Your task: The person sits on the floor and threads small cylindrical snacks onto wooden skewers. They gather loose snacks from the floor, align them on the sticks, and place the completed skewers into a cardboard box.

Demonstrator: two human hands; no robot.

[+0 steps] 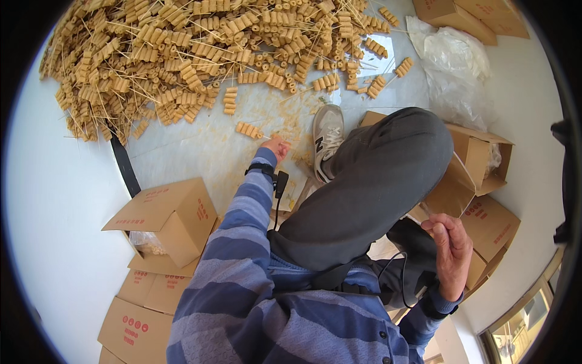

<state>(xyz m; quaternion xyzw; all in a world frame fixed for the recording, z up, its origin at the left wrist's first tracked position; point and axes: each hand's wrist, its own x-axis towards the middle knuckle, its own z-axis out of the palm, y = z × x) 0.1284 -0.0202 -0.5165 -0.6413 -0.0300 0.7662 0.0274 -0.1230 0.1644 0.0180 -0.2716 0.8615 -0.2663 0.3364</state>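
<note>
head: left hand [277,148], curled, by tan ridged stick-mounted roll [247,130]; right hand [453,252] pinched; holds unclear. likely step: pickup; next needs steady lift.

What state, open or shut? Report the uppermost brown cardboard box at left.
Open: the brown cardboard box shows clear plastic through its opening.

Across the far side of your floor [182,145], mostly left, spreads a heap of skewered rolls [200,54], with one skewer [248,130] (apart on the near side) beside your left hand [277,148], left of your shoe [328,136]. Cartons [151,294] stand near left; on the right, a plastic bag [454,64] lies between the far box [454,20] and the nearer box [464,147] beyond your right hand [451,252].
</note>
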